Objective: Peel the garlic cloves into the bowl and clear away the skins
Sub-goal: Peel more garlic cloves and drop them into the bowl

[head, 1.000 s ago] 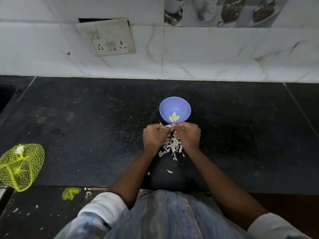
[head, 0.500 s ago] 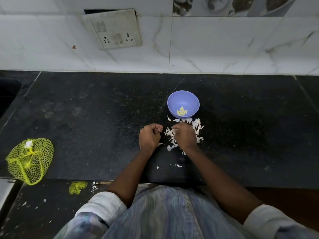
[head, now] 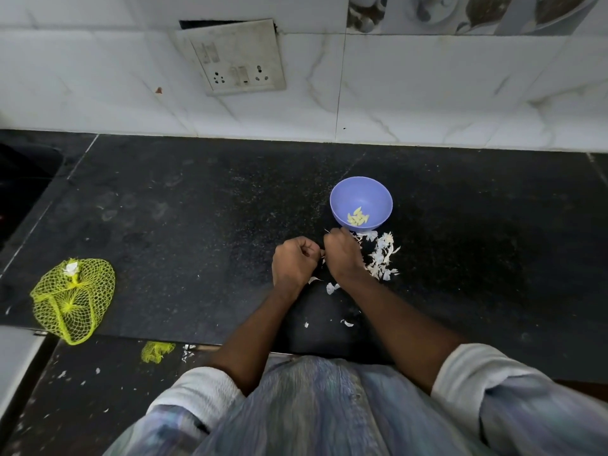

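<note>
A round, smooth lilac plastic bowl is set on speckled black stone counter; pale peeled cloves are heaped inside. Papery white skins are scattered just right-front of the bowl. In front of it, left hand and right hand are curled together; what is pinched cannot be told. A yellow mesh bag lies far left.

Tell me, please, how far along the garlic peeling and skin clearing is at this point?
Done: several peeled cloves lie in the purple bowl. In hand: the left hand and right hand are curled together just before the bowl, apparently working another clove, which is hidden. Left: the pile of skins beside the bowl still lies uncleared on the black counter.
</note>
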